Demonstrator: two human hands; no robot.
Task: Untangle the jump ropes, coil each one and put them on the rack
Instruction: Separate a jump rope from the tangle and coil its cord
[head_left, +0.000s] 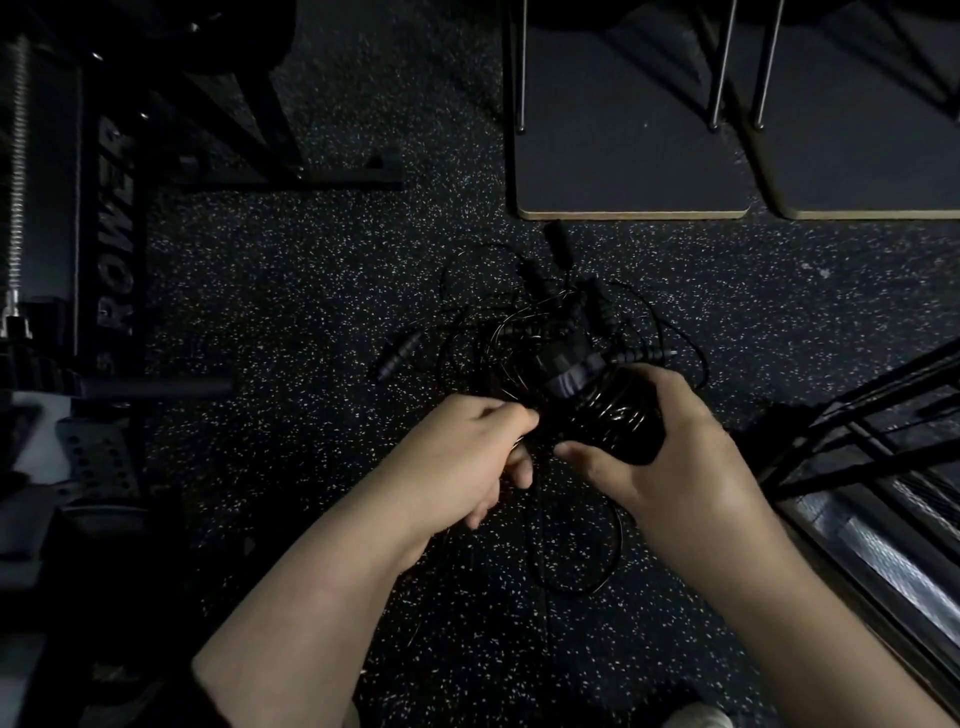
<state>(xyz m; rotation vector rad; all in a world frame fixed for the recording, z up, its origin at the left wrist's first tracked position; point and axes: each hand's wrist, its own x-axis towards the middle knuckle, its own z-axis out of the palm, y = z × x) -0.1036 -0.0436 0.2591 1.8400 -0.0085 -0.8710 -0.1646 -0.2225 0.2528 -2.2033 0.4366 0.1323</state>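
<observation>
I am working over a dark speckled floor (291, 291), and my right hand (670, 457) is wrapping its grip around a tight black coil (608, 421) of jump rope, thumb below and fingers curled over the far side. My left hand (467, 447) is pinching a thin strand (540, 415) just beside that coil, its grip clenched on the cord rather than released. The rest of the jump ropes (545, 322) are lying in a loose tangle on the floor just beyond my hands, with several ribbed handles (397, 356) sticking out of it, and 1 slack loop (597, 561) is trailing back toward me under my wrists. I am judging this as the coiling step, with most of the untangling not yet done. To do it well, I am thinking the right hand should keep the coil firm so the turns are not springing apart, while the left feeds cord in short, even pulls. If the strand is snagging in the pile, tugging would be tightening knots, so easing and shaking it free seems wiser. In this dim light I cannot tell which handle belongs to this rope. The wire rack (852, 431) is standing close on my right, near enough for setting the coil down once it is finished.
</observation>
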